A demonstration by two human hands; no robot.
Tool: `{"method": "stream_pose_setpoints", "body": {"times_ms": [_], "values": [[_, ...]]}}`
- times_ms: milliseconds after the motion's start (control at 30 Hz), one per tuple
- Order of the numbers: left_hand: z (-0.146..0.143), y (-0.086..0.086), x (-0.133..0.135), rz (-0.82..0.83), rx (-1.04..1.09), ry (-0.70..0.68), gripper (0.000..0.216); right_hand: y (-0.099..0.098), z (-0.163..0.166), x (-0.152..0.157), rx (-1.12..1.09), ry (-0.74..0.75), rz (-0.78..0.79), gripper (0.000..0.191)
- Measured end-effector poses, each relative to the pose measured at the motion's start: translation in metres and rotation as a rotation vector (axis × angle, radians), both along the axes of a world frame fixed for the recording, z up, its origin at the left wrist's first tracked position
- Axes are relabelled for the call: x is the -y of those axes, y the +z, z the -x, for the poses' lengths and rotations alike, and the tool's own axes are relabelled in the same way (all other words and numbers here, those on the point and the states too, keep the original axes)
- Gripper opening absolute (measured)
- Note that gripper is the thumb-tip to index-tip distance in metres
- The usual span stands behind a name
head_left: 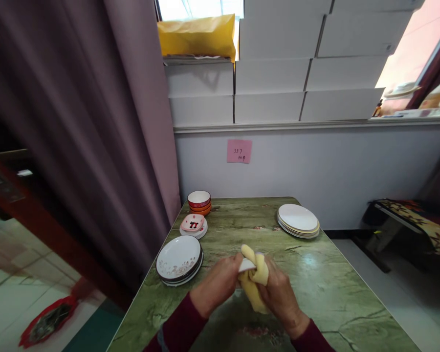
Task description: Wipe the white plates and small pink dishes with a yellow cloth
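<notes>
Over the green marble-pattern table (337, 293), my left hand (216, 286) grips a small white dish (246, 265), of which only an edge shows. My right hand (280, 296) is closed on a yellow cloth (254, 283) that is wrapped over the dish. Both hands meet at the middle of the table's near half. Dark red sleeves cover both forearms.
A stack of patterned plates (178, 259) lies at the left edge, behind it a small square dish on saucers (193, 225) and stacked red-orange bowls (199, 201). White plates (298, 220) are stacked at the far right. A purple curtain (95, 127) hangs left; white boxes (275, 73) line the sill.
</notes>
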State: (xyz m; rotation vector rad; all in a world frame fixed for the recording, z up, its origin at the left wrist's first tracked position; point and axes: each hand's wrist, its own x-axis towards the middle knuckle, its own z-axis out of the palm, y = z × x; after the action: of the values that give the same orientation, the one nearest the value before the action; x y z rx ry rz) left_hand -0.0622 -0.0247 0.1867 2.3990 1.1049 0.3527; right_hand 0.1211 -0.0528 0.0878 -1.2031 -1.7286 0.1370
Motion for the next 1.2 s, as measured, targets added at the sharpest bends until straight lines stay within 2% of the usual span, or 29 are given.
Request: {"method": "stream_pose_setpoints", "body": {"times_ms": [100,233,300,367,433,533,600,700,733,800,933,1100,1200], "values": [[-0.001,0.006,0.004,-0.002,-0.118,0.016,0.030,-0.003,0.003,0.004,0.109,0.009,-0.022,0.043],[-0.008,0.000,0.011,0.001,-0.236,0.078,0.028,-0.007,0.009,0.007,0.240,0.048,-0.117,0.053],[-0.011,-0.004,0.014,0.000,-0.243,0.106,0.030,-0.008,0.011,0.007,0.218,0.066,-0.127,0.053],[-0.014,-0.009,0.015,-0.009,-0.236,0.139,0.032,-0.006,0.011,0.006,0.102,0.048,-0.093,0.048],[-0.014,-0.015,0.014,-0.036,-0.111,0.196,0.029,-0.003,0.012,0.004,-0.061,-0.011,-0.024,0.039],[-0.013,-0.028,0.011,0.000,0.290,0.319,0.019,0.000,0.014,0.000,-0.365,-0.104,0.178,0.028],[-0.013,-0.038,0.009,0.100,0.511,0.343,0.020,-0.002,0.017,-0.004,-0.608,-0.100,0.340,0.035],[-0.015,-0.046,0.006,0.164,0.635,0.286,0.025,-0.004,0.018,-0.008,-0.796,-0.038,0.447,0.046],[-0.015,-0.046,0.005,0.158,0.627,0.254,0.026,-0.004,0.017,-0.009,-0.789,-0.034,0.443,0.046],[-0.014,-0.041,0.002,0.147,0.544,0.177,0.029,-0.002,0.012,-0.011,-0.628,-0.048,0.367,0.039],[-0.008,-0.019,-0.007,0.094,0.319,0.010,0.030,0.001,-0.002,-0.013,-0.270,-0.044,0.151,0.030],[-0.002,0.008,-0.016,0.004,0.205,-0.101,0.036,-0.002,-0.013,-0.019,0.053,-0.056,-0.078,0.045],[0.000,0.015,-0.017,-0.031,0.173,-0.129,0.041,-0.004,-0.019,-0.021,0.178,-0.023,-0.082,0.053]]}}
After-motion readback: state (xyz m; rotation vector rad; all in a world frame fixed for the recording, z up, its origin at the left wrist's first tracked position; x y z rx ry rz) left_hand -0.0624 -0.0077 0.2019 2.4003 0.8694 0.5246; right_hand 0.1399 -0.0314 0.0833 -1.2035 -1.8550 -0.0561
